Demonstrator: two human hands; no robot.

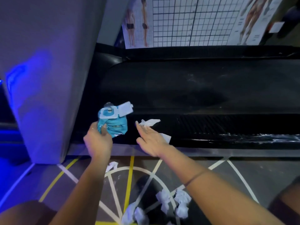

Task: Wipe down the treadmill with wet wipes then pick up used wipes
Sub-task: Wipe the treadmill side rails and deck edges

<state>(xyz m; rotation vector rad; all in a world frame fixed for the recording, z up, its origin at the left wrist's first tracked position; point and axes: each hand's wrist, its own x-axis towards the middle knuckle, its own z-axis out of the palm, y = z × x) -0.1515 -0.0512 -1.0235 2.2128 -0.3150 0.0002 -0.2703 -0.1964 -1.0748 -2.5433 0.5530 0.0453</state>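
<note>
The left hand [97, 140] grips a teal wet wipes pack [113, 125], fingers [103, 129] curled round it and its lid [125, 108] flipped open. The right hand [151, 140] lies flat, fingers straight, on a white wipe [150, 121] on the treadmill [194, 88]'s near side rail [227, 125]. Crumpled used wipes [181, 198] lie on the floor [243, 172] nearby.

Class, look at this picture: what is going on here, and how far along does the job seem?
A person is cleaning a treadmill. The left hand grips a blue pack of wet wipes, its lid flipped open. The right hand, fingers straight, lies over a white wipe on the treadmill's near side rail. Several crumpled wipes lie on the floor, not yet picked up.
</note>
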